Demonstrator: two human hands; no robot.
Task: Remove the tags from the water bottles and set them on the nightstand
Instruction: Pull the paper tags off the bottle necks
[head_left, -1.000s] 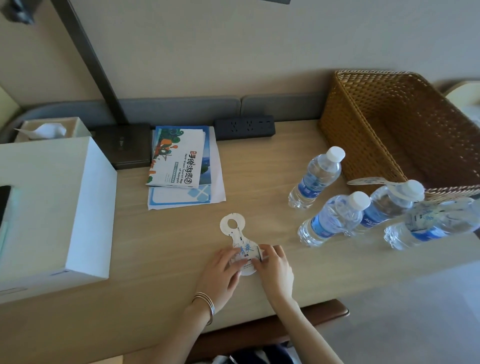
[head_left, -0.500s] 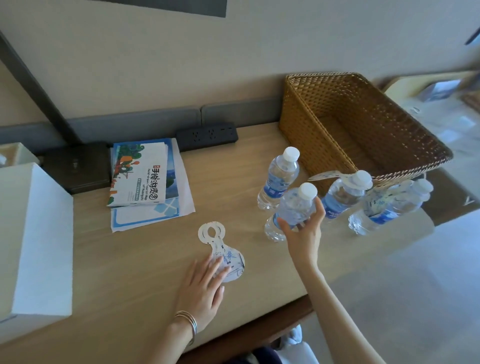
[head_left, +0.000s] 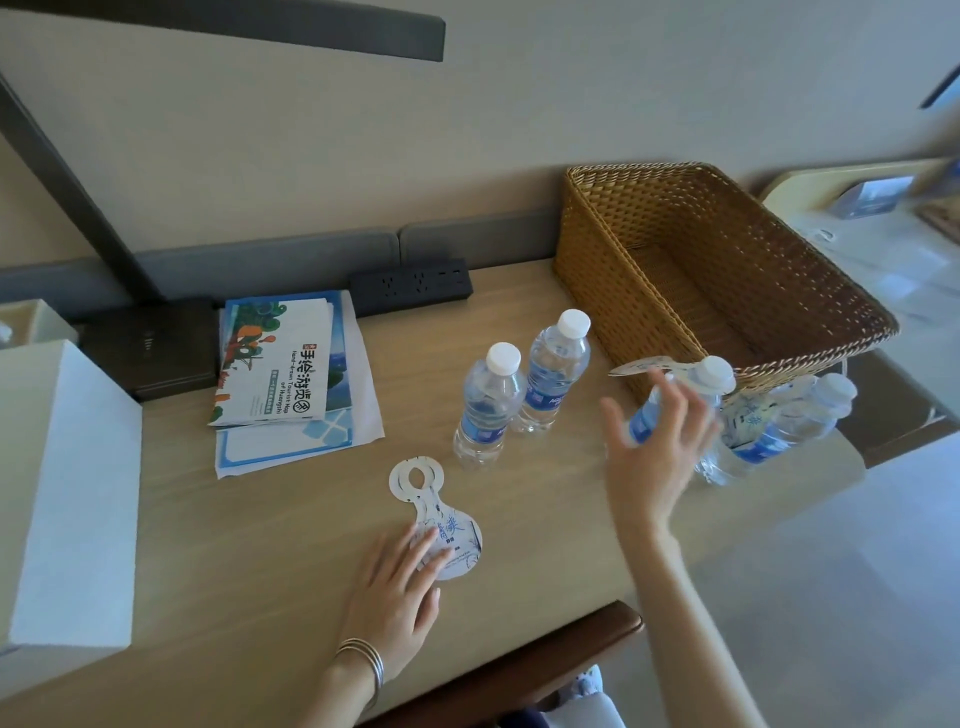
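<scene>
**Third bottle's tag comes next**

The left hand (head_left: 397, 587) lies flat, fingers straight, pressing the removed tags (head_left: 441, 519) onto the surface (head_left: 260, 545) at lower centre. The right hand (head_left: 654, 447), spread and empty, hovers at the tagged bottle (head_left: 712, 373) right of centre. It likely needs gripping before its tag slips off.

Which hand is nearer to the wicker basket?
Right. The right hand hovers just in front of the wicker basket; the left hand rests on a loose tag, farther away.

Four bottles (head_left: 488, 405) (head_left: 556, 371) (head_left: 714, 371) (head_left: 779, 431) stand on the table (head_left: 260, 545), two with neck tags (head_left: 644, 366) (head_left: 748, 415). Nearby lie loose tags (head_left: 447, 525), seemingly two stacked. One basket (head_left: 597, 291), one power strip (head_left: 410, 286), one box (head_left: 67, 493), two hands (head_left: 395, 597) (head_left: 654, 457).
</scene>
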